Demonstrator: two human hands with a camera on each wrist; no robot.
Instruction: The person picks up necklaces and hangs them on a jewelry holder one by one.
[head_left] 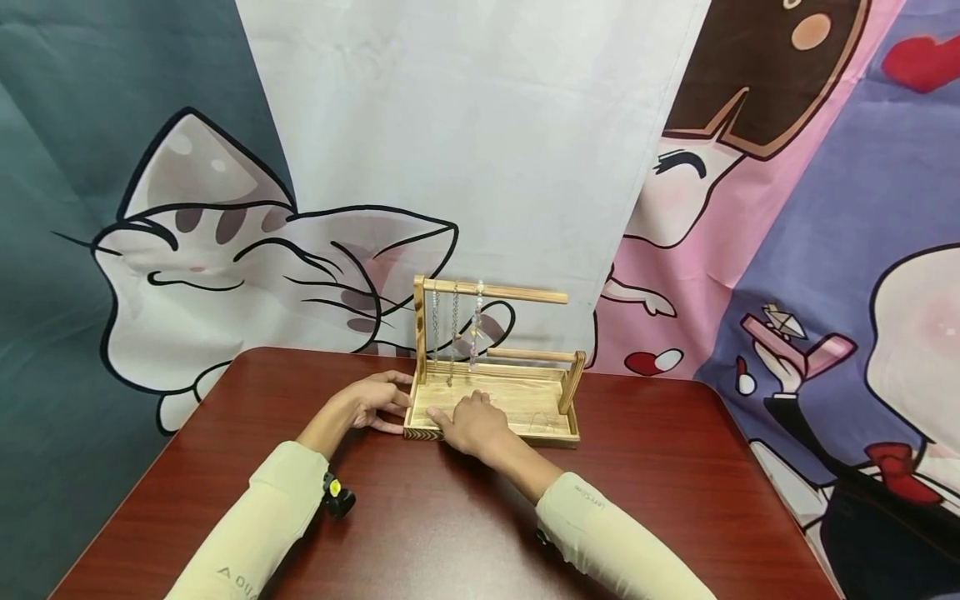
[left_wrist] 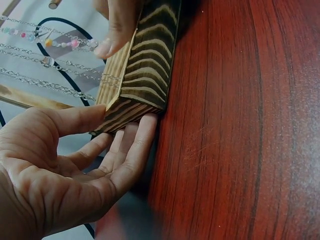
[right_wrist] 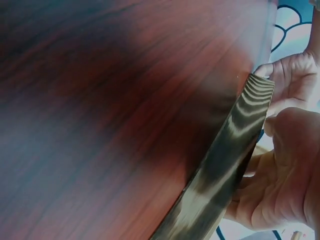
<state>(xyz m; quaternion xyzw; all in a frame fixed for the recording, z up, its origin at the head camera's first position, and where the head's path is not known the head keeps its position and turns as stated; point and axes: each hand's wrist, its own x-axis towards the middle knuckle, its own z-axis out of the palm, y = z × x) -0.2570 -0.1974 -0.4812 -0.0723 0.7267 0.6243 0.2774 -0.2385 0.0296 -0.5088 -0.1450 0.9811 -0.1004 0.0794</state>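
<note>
A wooden jewelry stand (head_left: 495,372) with a shallow tray base stands toward the back of the table. My left hand (head_left: 378,400) holds its left end. In the left wrist view, the thumb (left_wrist: 82,120) touches the top corner while the other fingers lie against the end and low edge. Reaching over the front rim, my right hand (head_left: 474,423) has its fingers inside the tray; the rim hides its fingertips in the right wrist view, so whether they hold anything is unclear. Silver chain necklaces (head_left: 454,321) and a beaded necklace (head_left: 476,329) hang from the upper bar.
A lower wooden bar (head_left: 532,355) runs to a short post (head_left: 572,383) at the stand's right. Thin wire-like jewelry (head_left: 543,421) lies in the tray's right part. The reddish-brown table (head_left: 420,517) ends before a printed cartoon backdrop (head_left: 480,167).
</note>
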